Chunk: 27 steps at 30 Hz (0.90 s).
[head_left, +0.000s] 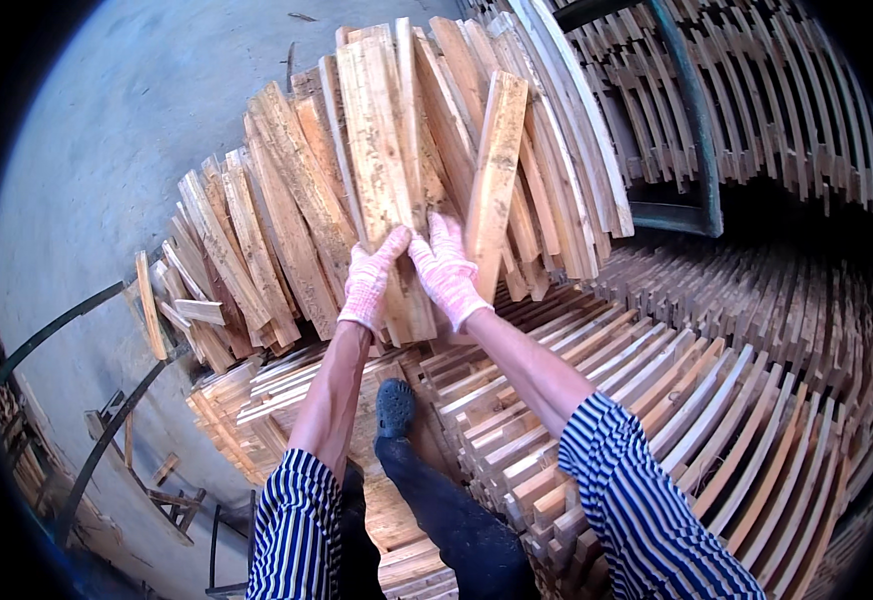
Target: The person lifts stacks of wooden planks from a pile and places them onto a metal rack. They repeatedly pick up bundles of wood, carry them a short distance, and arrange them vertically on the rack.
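Note:
Both my hands wear pink-and-white knit gloves. My left hand [370, 280] grips the left edge of a broad wooden board [375, 140], its thumb across the face. Close beside it, my right hand [445, 270] is closed around the board's right side, with its fingers partly hidden among the wood. The board stands near upright at the front of a row of leaning boards [292, 165]. Just right of my right hand, a narrower, dark-speckled board [498, 165] tilts against the row.
Stacked slats [597, 380] spread below and to the right. A green metal frame [695, 110] stands before more stacks at upper right. My shoe [395, 408] rests on wood. Grey floor [157, 90] lies left, with curved dark bars [107, 440] and a small wooden stand [172, 505].

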Tool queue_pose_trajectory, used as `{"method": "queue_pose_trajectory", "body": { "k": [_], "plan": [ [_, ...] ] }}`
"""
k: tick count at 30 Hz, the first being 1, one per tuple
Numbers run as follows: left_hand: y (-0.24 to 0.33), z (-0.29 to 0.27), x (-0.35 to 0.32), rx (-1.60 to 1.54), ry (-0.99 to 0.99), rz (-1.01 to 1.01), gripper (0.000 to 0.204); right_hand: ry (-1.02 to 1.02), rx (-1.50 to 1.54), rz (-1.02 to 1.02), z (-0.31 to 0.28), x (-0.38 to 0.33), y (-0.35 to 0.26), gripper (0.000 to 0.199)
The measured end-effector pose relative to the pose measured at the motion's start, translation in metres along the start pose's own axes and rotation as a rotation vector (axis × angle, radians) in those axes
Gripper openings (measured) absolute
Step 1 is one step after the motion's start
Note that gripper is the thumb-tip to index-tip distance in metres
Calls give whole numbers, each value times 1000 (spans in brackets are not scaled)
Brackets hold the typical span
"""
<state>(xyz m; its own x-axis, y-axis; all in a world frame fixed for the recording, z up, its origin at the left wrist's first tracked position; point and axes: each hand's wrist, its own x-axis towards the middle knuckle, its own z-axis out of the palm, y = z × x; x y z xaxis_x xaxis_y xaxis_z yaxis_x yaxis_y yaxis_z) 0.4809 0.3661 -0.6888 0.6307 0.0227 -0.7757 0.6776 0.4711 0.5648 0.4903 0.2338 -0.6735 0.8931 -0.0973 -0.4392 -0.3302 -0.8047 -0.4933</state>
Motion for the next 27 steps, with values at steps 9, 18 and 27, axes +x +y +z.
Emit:
{"method": "queue_pose_trajectory", "body": {
  "k": [9,18,27],
  "plan": [
    [-13,-43,37,171,-164,-55,127,591,289,472,-6,2,-8,111],
    [-6,-60,34,208,-166,-102,114,405,11,432,25,-3,-19,105],
    [-13,-84,28,105,-77,-71,109,-36,273,137,-38,-3,-15,78]
  ]
}}
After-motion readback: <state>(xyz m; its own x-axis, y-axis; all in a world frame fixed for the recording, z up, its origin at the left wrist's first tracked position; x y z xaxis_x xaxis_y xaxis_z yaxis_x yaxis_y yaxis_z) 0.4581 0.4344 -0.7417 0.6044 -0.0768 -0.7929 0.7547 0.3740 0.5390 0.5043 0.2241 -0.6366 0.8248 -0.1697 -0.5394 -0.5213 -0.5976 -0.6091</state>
